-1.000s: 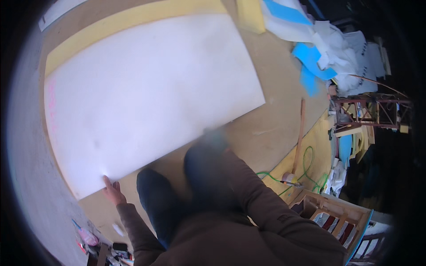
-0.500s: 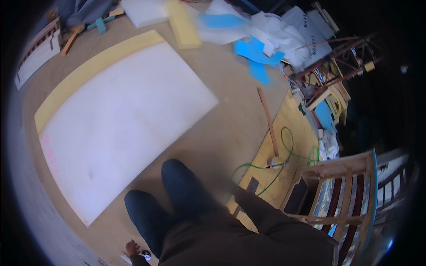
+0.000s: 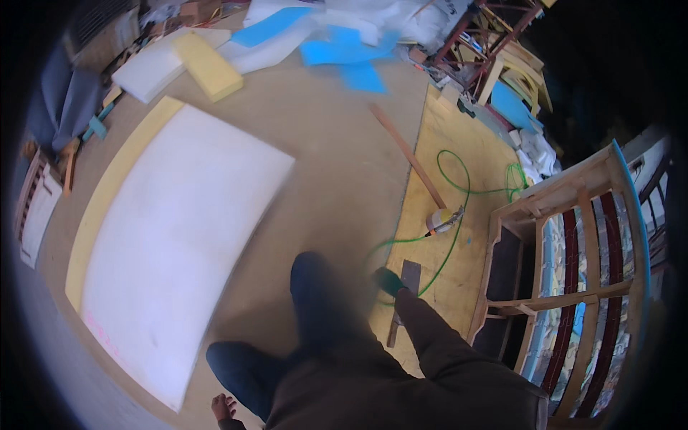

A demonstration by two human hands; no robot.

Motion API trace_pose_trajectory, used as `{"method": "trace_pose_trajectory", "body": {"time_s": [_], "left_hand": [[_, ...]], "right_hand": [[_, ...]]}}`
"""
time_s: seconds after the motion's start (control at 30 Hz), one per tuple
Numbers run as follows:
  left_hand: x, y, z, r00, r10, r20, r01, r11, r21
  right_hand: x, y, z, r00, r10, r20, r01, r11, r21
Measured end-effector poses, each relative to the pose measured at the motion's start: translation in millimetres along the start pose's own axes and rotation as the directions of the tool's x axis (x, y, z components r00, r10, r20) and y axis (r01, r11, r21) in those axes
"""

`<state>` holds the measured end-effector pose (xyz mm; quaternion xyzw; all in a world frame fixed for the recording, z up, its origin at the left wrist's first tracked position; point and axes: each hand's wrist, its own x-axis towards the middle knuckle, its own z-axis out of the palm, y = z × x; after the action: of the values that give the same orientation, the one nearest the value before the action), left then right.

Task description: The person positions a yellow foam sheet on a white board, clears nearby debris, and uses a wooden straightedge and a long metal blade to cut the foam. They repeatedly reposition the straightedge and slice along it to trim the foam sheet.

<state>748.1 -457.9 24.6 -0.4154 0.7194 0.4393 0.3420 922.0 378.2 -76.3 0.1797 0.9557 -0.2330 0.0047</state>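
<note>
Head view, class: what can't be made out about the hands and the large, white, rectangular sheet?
In the head view:
Dark-gloved right hand: blur hides whether it touches the flat, dark-grey bar.
Bare left hand: too small to show its grip; the lower edge cuts off its sleeve.
Long yellow strip: the white rectangular sheet hides whether it continues beneath.
Small pink marks: too blurred to read.

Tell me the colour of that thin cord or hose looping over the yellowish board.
Green: the cord or hose shows best in the head view.

Brown floor (image 3: 330, 168) — wooden furniture frame (image 3: 589, 236), right.
</note>
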Motion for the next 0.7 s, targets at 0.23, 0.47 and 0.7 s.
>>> {"method": "trace_pose_trajectory", "body": {"time_s": [0.23,0.47,0.7], "left_hand": [[-53.9,96.0,40.9,0.995,-0.085,0.059,0.073,0.980,0.186],[-33.3,241.7,103.7,0.959,0.234,0.157,-0.280,0.850,0.446],[11.9,344.9,183.2,0.710,0.623,0.328,-0.703,0.612,0.361]], "right_hand": [[51.8,29.4,-14.4,0.789,0.602,-0.124,-0.486,0.735,0.473],[8.7,4.5,40.7,0.871,0.490,-0.031,-0.471,0.853,0.225],[58.8,1.7,17.2,0.907,0.421,-0.029,-0.379,0.842,0.384]]}}
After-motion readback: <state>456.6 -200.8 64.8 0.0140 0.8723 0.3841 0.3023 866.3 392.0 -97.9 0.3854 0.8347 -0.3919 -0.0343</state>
